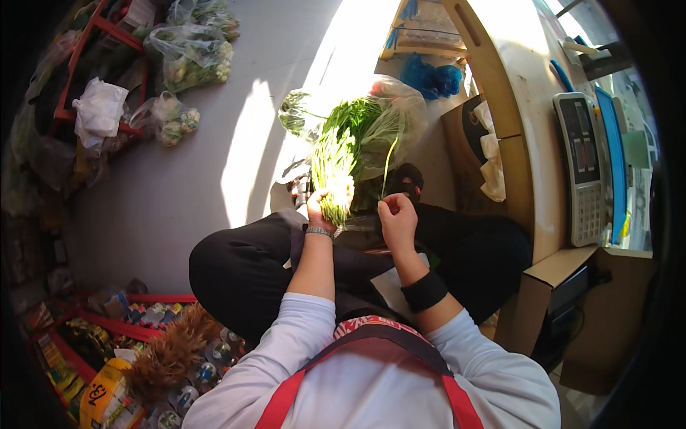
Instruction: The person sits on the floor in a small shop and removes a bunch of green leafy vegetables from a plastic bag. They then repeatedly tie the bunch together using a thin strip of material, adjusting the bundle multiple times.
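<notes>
My left hand point(320, 210) holds a thick bunch of long green stalks point(335, 166), with pale ends towards me and darker leafy ends pointing away. Strong sunlight washes out part of the bunch. To its right, my right hand point(397, 214) pinches one thin green stalk point(389, 163) between thumb and fingers, apart from the bunch. Beyond my hands a clear plastic bag point(410, 115) lies open around more greens. A smaller bag of greens point(293, 112) sits just left of it.
Bagged vegetables point(193, 59) lie on the floor at upper left, near a red rack point(115, 32). At right stands a wooden counter point(517, 107) bearing a digital scale point(581, 166), with an open cardboard box point(536, 295) below. A feather duster point(166, 348) and packaged goods are at lower left.
</notes>
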Demonstrator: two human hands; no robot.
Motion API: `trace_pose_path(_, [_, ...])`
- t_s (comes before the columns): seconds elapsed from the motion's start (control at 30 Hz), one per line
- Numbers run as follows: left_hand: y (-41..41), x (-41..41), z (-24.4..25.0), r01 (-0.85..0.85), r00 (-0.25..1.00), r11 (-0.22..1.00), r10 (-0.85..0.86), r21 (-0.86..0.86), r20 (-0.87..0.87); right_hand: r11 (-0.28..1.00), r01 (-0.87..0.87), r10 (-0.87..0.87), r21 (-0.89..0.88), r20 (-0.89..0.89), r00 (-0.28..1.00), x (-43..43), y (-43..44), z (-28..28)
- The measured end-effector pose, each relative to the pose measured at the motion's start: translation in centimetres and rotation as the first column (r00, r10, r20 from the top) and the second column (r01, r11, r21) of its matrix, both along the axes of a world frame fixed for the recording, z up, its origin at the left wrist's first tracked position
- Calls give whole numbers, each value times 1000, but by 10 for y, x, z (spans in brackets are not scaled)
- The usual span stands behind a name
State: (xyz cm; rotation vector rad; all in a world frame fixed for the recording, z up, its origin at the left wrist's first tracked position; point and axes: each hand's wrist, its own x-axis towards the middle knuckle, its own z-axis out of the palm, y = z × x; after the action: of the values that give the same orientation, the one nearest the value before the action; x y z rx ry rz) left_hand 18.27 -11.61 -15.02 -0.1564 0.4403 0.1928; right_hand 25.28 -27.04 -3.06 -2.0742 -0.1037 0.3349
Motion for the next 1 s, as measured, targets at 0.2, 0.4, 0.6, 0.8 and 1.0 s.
trace_pose_path(0.2, [-2,4,10,-90,994,995,92,-37,55,964,-95,39,-250,-221,975,-7,-5,-71])
trace_pose_path(0.4, [-6,9,23,-64,998,998,64,20,14,975,-120,114,-185,-42,993,13,6,-134])
trace_pose_path(0.6, [-4,2,7,-21,990,986,44,164,-133,966,-258,258,9,-2,966,6,55,-30])
trace_pose_path(0.8, [-6,4,27,38,995,980,-19,196,-99,890,-365,334,-275,-155,930,1,54,-38])
trace_pose_path(1.0, [-9,7,46,30,989,984,-5,174,-146,921,-298,237,-252,-245,940,5,53,-37])
